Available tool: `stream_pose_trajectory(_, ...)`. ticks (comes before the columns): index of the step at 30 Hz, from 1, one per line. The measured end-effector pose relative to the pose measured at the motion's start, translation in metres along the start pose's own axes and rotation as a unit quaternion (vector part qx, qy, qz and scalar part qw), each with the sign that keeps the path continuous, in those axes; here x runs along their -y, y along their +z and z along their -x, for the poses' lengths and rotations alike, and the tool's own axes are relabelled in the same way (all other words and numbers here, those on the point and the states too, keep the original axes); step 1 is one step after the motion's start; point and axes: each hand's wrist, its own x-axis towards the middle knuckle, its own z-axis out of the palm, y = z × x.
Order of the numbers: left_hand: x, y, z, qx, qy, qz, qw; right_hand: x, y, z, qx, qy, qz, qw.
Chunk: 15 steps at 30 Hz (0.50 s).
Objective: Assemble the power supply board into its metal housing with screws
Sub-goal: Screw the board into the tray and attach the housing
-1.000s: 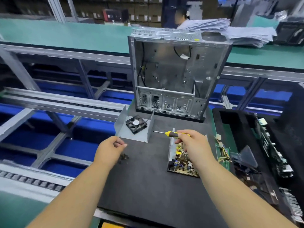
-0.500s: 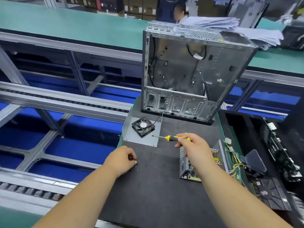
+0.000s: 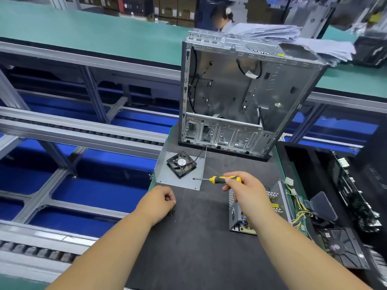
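Note:
The power supply board sits in its perforated metal housing (image 3: pixel 277 203) on the black mat, right of centre, half hidden behind my right forearm. My right hand (image 3: pixel 245 190) hovers just above and left of the housing, shut on a yellow and black screwdriver (image 3: pixel 216 179) whose tip points left. My left hand (image 3: pixel 158 203) rests on the mat with curled fingers pinching a small dark screw. More small screws (image 3: pixel 171 213) lie under its knuckles.
A flat metal plate (image 3: pixel 167 181) carrying a black fan (image 3: pixel 181 164) lies behind my hands. An open computer case (image 3: pixel 240 97) stands upright at the back. A black tray (image 3: pixel 314 176) of circuit boards and wires sits to the right. Conveyor rails run on the left.
My left hand slid right onto the loose screws and closed its fingers. My right hand rose slightly with the screwdriver, uncovering more of the housing.

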Motion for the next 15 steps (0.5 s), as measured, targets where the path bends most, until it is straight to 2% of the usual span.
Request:
stream_pose_trajectory(3,-0.009,-0.008,0.0,-0.012,-0.032,0.159,0.987,0.004,-0.002,0.001,-0.005,-0.005,-0.011,1.0)
stream_pose_trajectory(5,-0.02,-0.011,-0.001,-0.008,-0.044,0.284,0.958,0.008,-0.002,0.002,-0.005,-0.014,-0.034,0.999)
stream_pose_trajectory(6,-0.027,-0.012,-0.001,0.001,-0.053,0.361,0.931,0.01,-0.003,0.002,-0.004,-0.019,-0.05,0.999)
stream_pose_trajectory(9,-0.042,-0.015,-0.001,0.05,-0.075,0.565,0.82,0.017,-0.004,0.004,0.002,-0.043,-0.092,0.995)
stream_pose_trajectory(11,-0.047,-0.016,-0.001,0.069,-0.076,0.625,0.774,0.022,-0.006,0.006,0.004,-0.06,-0.106,0.993)
stream_pose_trajectory(15,-0.053,-0.017,-0.002,0.078,-0.075,0.673,0.732,0.028,-0.009,0.007,0.007,-0.083,-0.119,0.989)
